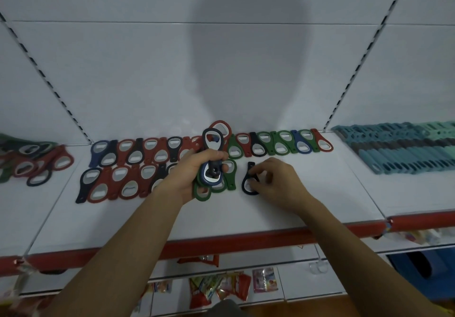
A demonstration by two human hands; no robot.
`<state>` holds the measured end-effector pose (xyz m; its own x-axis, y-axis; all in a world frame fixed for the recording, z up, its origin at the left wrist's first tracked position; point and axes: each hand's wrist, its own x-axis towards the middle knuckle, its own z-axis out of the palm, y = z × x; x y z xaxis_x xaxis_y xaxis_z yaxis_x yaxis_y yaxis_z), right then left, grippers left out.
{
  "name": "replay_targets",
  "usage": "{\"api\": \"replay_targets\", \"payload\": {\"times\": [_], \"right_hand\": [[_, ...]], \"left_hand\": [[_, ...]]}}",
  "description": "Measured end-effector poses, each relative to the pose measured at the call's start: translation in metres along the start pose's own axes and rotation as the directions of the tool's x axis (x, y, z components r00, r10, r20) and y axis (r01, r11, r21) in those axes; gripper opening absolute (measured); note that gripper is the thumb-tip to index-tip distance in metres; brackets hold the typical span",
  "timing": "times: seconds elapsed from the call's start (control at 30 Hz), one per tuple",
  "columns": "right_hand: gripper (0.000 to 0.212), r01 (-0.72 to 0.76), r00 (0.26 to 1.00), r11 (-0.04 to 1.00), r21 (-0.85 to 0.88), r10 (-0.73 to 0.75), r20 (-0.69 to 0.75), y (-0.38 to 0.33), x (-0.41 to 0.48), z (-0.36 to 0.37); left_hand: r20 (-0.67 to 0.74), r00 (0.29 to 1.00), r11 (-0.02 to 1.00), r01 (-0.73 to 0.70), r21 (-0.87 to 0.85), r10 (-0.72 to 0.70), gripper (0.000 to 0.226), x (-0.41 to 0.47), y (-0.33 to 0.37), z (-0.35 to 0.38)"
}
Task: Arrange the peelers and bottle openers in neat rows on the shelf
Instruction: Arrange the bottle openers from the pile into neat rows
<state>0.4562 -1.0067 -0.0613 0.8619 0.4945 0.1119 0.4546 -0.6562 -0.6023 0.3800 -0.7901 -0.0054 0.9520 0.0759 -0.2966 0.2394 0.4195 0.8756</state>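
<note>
Head view of a white shelf (221,213), with positions given relative to the dark bottle opener (247,183) that lies flat near the shelf's middle. The right hand (278,181) rests on it from the right. Its fingers (261,169) are curled and their tips pinch the opener's neck and ring, so the opener sits just left of the palm, touching the shelf.

To the left of the opener, the left hand (194,169) grips a bundle of bottle openers (213,144). Its fingers (216,155) are clamped round the bundle's middle, and the heads stand up above the fist and stick out below it. Between the two hands, green openers (230,174) lie on the shelf, partly under the bundle.

- Behind the opener: a back row (270,142) of red, green, blue and black openers along the rear wall.
- Further left, past the left hand: a front row (118,183), overlapping.
- Far left: a loose heap (37,161).
- Far right: teal peelers (403,149), closely packed in rows.
- In front — a red edge strip (246,238); below it, packets (216,289).
</note>
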Motion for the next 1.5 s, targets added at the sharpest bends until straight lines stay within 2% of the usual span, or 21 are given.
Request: {"api": "replay_targets", "payload": {"times": [0.1, 0.27, 0.47, 0.8, 0.9, 0.97, 1.03, 1.1, 1.13, 1.2, 1.27, 1.37, 1.43, 1.5], "right_hand": [[0.016, 0.125, 0.992, 0.987, -0.102, -0.125, 0.005, 0.0, -0.002, 0.011], [0.017, 0.16, 0.985, 0.98, -0.122, -0.167, -0.048, -0.001, 0.003, 0.018], [0.018, 0.205, 0.973, 0.964, -0.167, -0.219, -0.074, -0.004, 0.002, 0.022], [0.02, 0.22, 0.968, 0.956, -0.193, -0.238, -0.077, -0.005, 0.005, 0.022], [0.019, 0.222, 0.97, 0.958, -0.18, -0.236, -0.061, -0.004, 0.005, 0.022], [0.018, 0.169, 0.979, 0.984, -0.053, -0.174, -0.108, -0.009, 0.006, 0.017], [0.021, 0.056, 0.985, 0.955, 0.292, -0.004, -0.175, -0.022, 0.01, 0.002], [0.026, -0.033, 0.983, 0.776, 0.63, 0.139, -0.12, -0.036, 0.018, -0.015], [0.026, -0.054, 0.984, 0.717, 0.695, 0.158, -0.086, -0.042, 0.024, -0.021], [0.022, -0.043, 0.989, 0.731, 0.681, 0.127, -0.074, -0.049, 0.034, -0.027], [0.017, -0.009, 0.971, 0.784, 0.62, 0.156, -0.183, -0.049, 0.04, -0.03], [0.014, 0.016, 0.861, 0.78, 0.626, 0.308, -0.406, -0.036, 0.036, -0.037], [0.012, 0.011, 0.851, 0.767, 0.642, 0.33, -0.409, -0.023, 0.028, -0.039], [0.016, -0.034, 0.891, 0.813, 0.582, 0.288, -0.351, -0.007, 0.019, -0.036]], "left_hand": [[0.003, 1.0, 1.0, 0.005, -0.014, -0.005, 0.012, 0.003, 0.0, 0.001], [0.007, 1.0, 1.0, 0.021, -0.021, -0.021, 0.031, 0.006, 0.0, 0.002], [0.083, 0.995, 0.998, 0.056, 0.01, -0.057, 0.014, 0.01, 0.0, -0.008], [0.174, 0.976, 0.991, 0.123, 0.06, -0.132, 0.008, 0.016, 0.006, -0.011], [0.18, 0.973, 0.989, 0.136, 0.055, -0.144, 0.013, 0.015, 0.006, -0.012], [0.19, 0.972, 0.99, 0.126, 0.063, -0.136, 0.02, 0.014, 0.006, -0.012], [0.202, 0.97, 0.989, 0.123, 0.082, -0.137, 0.025, 0.013, 0.007, -0.011], [0.238, 0.958, 0.984, 0.136, 0.112, -0.159, 0.031, 0.015, 0.007, -0.009], [0.256, 0.949, 0.98, 0.157, 0.123, -0.184, 0.033, 0.016, 0.007, -0.007], [0.256, 0.934, 0.967, 0.225, 0.119, -0.249, 0.028, 0.018, 0.006, -0.004], [0.254, 0.918, 0.953, 0.295, 0.076, -0.304, 0.013, 0.02, 0.006, 0.001], [0.228, 0.927, 0.952, 0.307, -0.002, -0.298, 0.005, 0.018, 0.006, 0.01], [0.169, 0.94, 0.952, 0.305, -0.03, -0.296, 0.009, 0.019, 0.006, 0.016], [0.137, 0.94, 0.944, 0.323, -0.062, -0.312, 0.016, 0.022, 0.007, 0.02]]}}
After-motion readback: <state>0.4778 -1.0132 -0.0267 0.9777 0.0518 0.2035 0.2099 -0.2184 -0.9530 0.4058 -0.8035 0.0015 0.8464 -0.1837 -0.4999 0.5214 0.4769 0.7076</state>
